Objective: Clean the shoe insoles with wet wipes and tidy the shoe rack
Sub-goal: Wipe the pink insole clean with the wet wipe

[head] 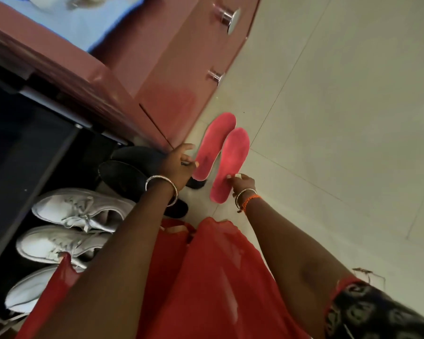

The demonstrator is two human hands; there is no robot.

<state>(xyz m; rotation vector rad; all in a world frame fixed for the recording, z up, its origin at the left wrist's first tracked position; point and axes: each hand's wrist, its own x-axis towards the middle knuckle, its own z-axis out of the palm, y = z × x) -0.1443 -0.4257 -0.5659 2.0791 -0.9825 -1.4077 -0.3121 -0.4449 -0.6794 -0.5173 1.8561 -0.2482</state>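
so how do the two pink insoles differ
The left insole has a dark smudge near the heel; the right insole looks cleaner. The left hand holds the left one, the right hand the right one, which sits lower in view. Both are pink, toes pointing away.

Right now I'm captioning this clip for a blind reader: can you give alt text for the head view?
A person's left hand and right hand each hold a pink insole over a pale tiled floor. White sneakers and black shoes sit beside a dark shoe rack.
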